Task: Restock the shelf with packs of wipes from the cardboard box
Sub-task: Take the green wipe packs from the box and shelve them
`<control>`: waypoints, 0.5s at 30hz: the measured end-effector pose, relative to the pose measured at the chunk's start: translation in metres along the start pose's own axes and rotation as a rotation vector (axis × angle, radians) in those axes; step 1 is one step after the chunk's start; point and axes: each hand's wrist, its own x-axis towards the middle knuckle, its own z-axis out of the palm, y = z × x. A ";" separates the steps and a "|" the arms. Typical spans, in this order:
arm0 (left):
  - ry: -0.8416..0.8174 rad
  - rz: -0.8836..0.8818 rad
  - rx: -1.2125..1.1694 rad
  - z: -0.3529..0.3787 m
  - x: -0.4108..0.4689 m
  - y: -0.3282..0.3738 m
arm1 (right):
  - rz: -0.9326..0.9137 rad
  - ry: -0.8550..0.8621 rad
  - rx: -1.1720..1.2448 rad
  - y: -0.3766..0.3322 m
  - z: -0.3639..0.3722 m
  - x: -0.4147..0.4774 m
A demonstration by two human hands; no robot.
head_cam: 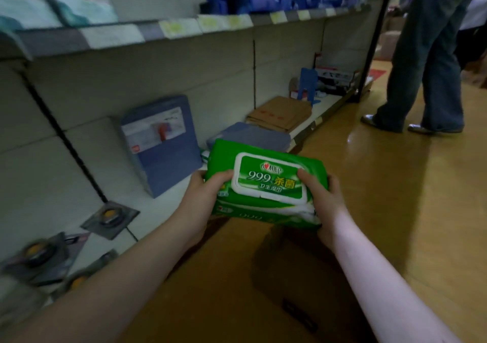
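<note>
The shelving unit (163,79) fills your left side and runs away down the aisle, with its bottom shelf (158,197) low by the wooden floor (395,197). That bottom shelf is only partly stocked, which is likely why you are facing it: there is bare white board in front of the upright blue pack (163,142) leaning against the back panel, and more beside the flat blue pack (250,135) lying further along. Flattened brown cardboard (282,113) rests past that. A second person's legs (427,66) stand well down the aisle, apart from your work.

Below your arms sits the cardboard box (237,290), its brown top close under you, so the reach from box to shelf is short. Whether more packs remain inside cannot be told from here.

You hold the green packs of wipes (266,184) out over the edge of the bottom shelf, above the box, not yet set down. It looks like two packs stacked, the upper one lid-up with its white flip lid toward you, which would explain the two-handed hold: one hand at each end keeps the soft stack level and together.

Your left hand (200,192) is clamped on the left end, fingers wrapped over the top edge. Your right hand (324,192) is clamped on the right end, thumb on the lid. Small hanging-card items (110,217) lie on the shelf nearer you, to the left; the open space beside the upright blue pack seems the likelier landing spot.
</note>
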 end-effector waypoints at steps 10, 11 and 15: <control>0.272 -0.023 -0.142 -0.135 -0.076 0.141 | 0.052 -0.242 -0.035 -0.092 0.176 -0.071; 0.308 -0.031 -0.161 -0.143 -0.087 0.153 | 0.065 -0.255 -0.053 -0.102 0.190 -0.081; 0.469 -0.071 -0.255 -0.183 -0.132 0.208 | 0.099 -0.337 -0.135 -0.146 0.252 -0.118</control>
